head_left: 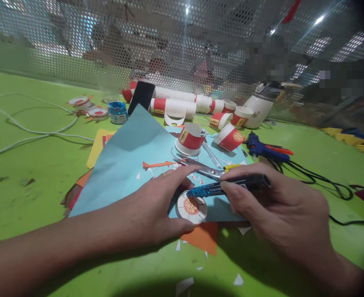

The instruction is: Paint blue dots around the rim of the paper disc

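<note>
Left fingers (pixel 182 225) held a round white paper disc (pixel 192 208) by its rim at the near edge of a curling pale-blue paper sheet (pixel 123 161); right fingers (pixel 233 193) gripped a cylindrical black-and-blue marker (pixel 245 181). Beyond: steel scissors (pixel 200 167), flared red-and-white paper cups (pixel 190 138).

Item: person, both arms | Left hand (pixel 157 202): bare skin, slim thumb and fingers; small gold-toned glint near a finger's base, perhaps a ring, too small to tell | Left forearm (pixel 67 241): bare, smooth, tapering to bare wrist | Right hand (pixel 281 206): bare, rounded knuckles | Right wrist (pixel 339 268): bare
</note>
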Demonstrator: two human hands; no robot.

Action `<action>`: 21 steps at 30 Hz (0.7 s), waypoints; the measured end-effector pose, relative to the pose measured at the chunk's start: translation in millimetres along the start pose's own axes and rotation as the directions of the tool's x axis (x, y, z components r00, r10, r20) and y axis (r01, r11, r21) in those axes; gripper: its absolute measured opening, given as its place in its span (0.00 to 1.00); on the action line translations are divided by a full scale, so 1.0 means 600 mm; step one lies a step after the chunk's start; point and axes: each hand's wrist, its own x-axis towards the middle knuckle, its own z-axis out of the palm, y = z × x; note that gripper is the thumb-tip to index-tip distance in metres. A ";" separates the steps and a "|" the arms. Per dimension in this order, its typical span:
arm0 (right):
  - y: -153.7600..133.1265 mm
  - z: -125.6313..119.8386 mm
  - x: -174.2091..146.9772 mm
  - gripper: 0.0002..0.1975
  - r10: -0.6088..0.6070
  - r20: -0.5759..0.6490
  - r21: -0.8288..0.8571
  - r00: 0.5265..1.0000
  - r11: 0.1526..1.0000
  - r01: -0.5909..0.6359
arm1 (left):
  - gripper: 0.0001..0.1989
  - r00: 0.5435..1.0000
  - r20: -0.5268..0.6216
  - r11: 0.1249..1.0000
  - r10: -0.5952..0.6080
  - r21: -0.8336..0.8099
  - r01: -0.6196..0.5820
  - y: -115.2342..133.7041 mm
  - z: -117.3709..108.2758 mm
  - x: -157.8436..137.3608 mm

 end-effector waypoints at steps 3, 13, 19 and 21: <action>-0.005 0.003 0.001 0.03 -0.018 -0.005 -0.006 1.000 1.000 0.017 | 0.39 1.000 -0.008 1.000 0.000 0.002 0.000 -0.004 0.001 0.000; -0.004 0.008 0.005 0.04 -0.006 0.006 0.017 1.000 1.000 0.006 | 0.40 0.999 -0.017 0.999 0.028 0.038 -0.028 -0.004 0.002 0.000; -0.014 -0.014 -0.004 0.05 0.053 -0.122 0.003 0.991 0.999 -0.053 | 0.43 1.000 -0.013 0.999 -0.023 0.035 0.024 -0.004 0.002 0.001; -0.016 -0.021 -0.005 0.05 0.058 -0.157 -0.031 0.986 0.997 -0.064 | 0.44 0.999 0.004 0.999 -0.032 0.035 0.032 -0.004 0.002 0.002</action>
